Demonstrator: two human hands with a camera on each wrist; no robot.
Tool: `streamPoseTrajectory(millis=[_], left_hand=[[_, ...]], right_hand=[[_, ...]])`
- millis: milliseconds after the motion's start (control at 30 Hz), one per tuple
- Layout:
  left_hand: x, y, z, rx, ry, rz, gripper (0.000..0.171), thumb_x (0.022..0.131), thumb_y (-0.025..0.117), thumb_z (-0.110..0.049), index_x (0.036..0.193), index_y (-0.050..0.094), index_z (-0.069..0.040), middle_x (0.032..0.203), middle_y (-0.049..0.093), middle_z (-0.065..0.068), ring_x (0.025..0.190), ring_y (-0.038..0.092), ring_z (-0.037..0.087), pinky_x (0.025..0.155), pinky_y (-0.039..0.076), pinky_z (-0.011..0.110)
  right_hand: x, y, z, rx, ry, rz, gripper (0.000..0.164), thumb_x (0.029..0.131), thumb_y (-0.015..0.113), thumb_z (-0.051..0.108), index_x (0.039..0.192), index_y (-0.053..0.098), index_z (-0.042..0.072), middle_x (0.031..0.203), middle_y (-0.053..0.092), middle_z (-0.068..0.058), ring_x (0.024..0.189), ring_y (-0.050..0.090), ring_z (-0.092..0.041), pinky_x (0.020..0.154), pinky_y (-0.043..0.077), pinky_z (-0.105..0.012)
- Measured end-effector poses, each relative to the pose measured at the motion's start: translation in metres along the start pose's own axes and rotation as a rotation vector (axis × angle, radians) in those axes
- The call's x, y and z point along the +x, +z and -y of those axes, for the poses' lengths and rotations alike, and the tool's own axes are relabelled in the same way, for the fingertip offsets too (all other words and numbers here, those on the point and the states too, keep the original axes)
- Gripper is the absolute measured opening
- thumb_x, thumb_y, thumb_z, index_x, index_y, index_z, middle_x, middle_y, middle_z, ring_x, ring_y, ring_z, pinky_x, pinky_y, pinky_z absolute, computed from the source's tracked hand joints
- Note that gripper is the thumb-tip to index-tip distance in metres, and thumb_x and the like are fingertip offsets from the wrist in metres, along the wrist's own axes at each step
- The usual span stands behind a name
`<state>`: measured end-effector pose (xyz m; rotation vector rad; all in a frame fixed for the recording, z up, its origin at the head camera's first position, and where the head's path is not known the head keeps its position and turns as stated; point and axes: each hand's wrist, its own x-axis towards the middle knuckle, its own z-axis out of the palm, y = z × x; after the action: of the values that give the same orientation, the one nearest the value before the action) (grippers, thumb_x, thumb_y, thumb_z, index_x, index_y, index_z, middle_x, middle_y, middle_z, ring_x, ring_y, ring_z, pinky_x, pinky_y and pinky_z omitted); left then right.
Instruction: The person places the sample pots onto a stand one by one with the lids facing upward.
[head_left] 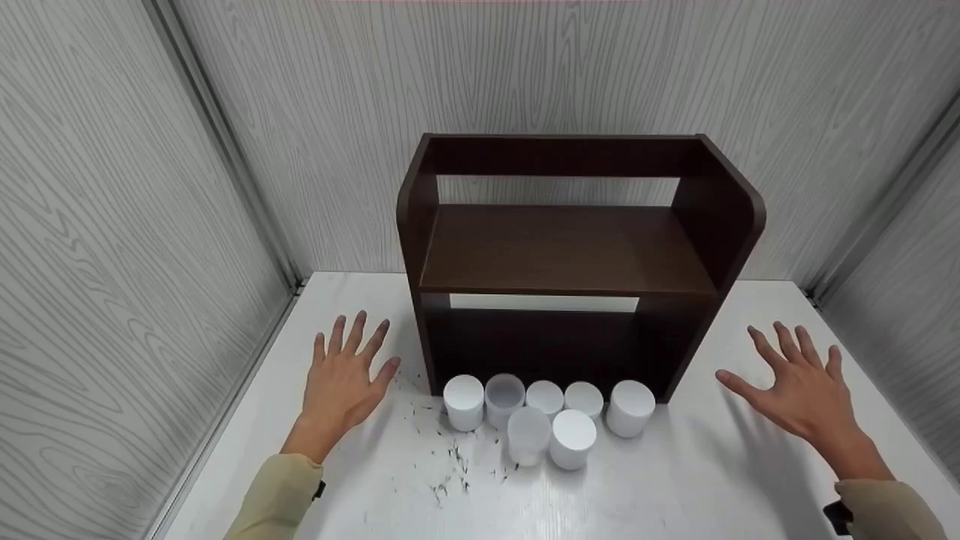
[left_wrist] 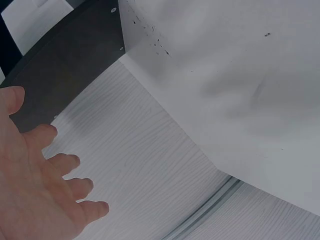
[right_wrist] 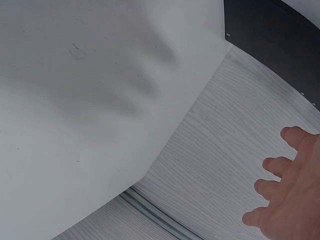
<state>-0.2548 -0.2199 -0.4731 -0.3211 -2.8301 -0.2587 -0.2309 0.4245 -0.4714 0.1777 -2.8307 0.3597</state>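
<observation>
In the head view my left hand is spread above the white table, left of a dark brown two-tier shelf. On the other side of the shelf, my right hand has its fingers fanned out. Neither hand holds anything. Several small white jars stand grouped at the front foot of the shelf, between the two hands. One at the back, a greyish jar, looks different on top from the white-topped ones. Each wrist view shows a bare palm and fingers, with the shelf's side panel nearby.
The white table carries dark specks left of the jars. Grey wood-grain walls enclose it at the back and both sides. The shelf's upper board and lower compartment face the front.
</observation>
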Motion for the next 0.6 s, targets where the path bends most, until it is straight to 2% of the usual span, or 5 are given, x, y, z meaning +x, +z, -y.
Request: streamPoseTrajectory(millis=[600], left_hand=[[-0.019, 0.000, -0.013, -0.076, -0.001, -0.066, 0.067, 0.108, 0.050, -0.052, 0.164, 0.041, -0.016, 0.170, 0.028, 0.021, 0.156, 0.018, 0.047, 0.122, 0.012, 0.068]], right_hand=[[-0.029, 0.001, 0.015, 0.010, -0.020, -0.038, 0.095, 0.095, 0.066, 0.065, 0.166, 0.033, 0.012, 0.167, 0.024, -0.032, 0.157, 0.010, -0.049, 0.119, -0.014, -0.069]])
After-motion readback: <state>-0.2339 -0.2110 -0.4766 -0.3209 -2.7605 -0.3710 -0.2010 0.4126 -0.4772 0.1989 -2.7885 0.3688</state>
